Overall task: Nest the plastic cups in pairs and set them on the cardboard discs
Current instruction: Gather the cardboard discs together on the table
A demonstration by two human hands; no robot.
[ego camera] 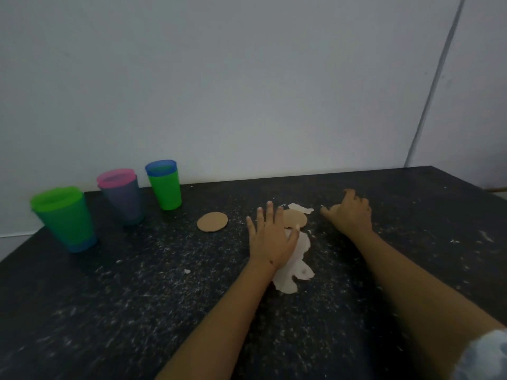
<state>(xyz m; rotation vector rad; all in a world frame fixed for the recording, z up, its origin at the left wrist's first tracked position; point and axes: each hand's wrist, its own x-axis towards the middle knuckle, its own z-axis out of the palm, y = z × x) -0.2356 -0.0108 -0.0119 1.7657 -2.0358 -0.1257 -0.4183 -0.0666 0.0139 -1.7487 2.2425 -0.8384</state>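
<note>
Three nested cup pairs stand at the left of the dark table: a green cup in a blue one, a pink cup in a grey-blue one, and a blue cup in a green one. One cardboard disc lies bare in the middle. A second disc lies just beyond my left hand, which is flat with fingers spread. My right hand is curled over a third disc, touching it; whether it grips it is unclear.
A white torn patch lies on the table under and near my left wrist, with a smaller white scrap behind the second disc. A pale wall rises right behind the table's far edge.
</note>
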